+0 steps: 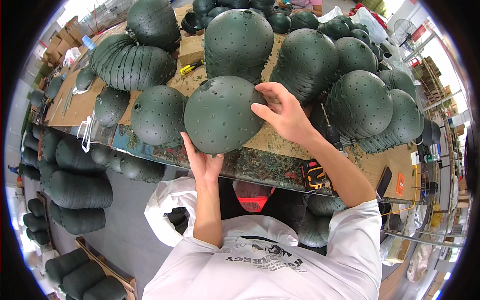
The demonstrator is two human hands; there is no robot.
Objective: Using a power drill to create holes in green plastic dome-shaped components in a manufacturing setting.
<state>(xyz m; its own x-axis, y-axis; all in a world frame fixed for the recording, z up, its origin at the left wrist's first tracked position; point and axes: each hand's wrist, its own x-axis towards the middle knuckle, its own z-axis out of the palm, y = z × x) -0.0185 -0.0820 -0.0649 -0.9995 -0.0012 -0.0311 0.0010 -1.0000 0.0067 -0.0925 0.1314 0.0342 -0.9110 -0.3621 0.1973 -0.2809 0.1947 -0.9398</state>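
Observation:
Both my hands hold a dark green plastic half-dome shell above the near edge of the table, its rounded, dimpled outside facing up. My left hand supports its lower left rim from below, fingers partly hidden under it. My right hand grips the right rim, thumb on the outer side and fingers curled at the edge. Just left of it, another green shell rests on the table. Beyond stands a tall nested stack of shells. A drill bit and chuck show beside my right forearm, which covers part of the tool.
A yellow-and-black tool part lies at the table edge. A yellow utility knife sits farther back. More nested shells fill the right side; a curved stack lies left. Below, shells are piled on the floor. A white bag hangs near my lap.

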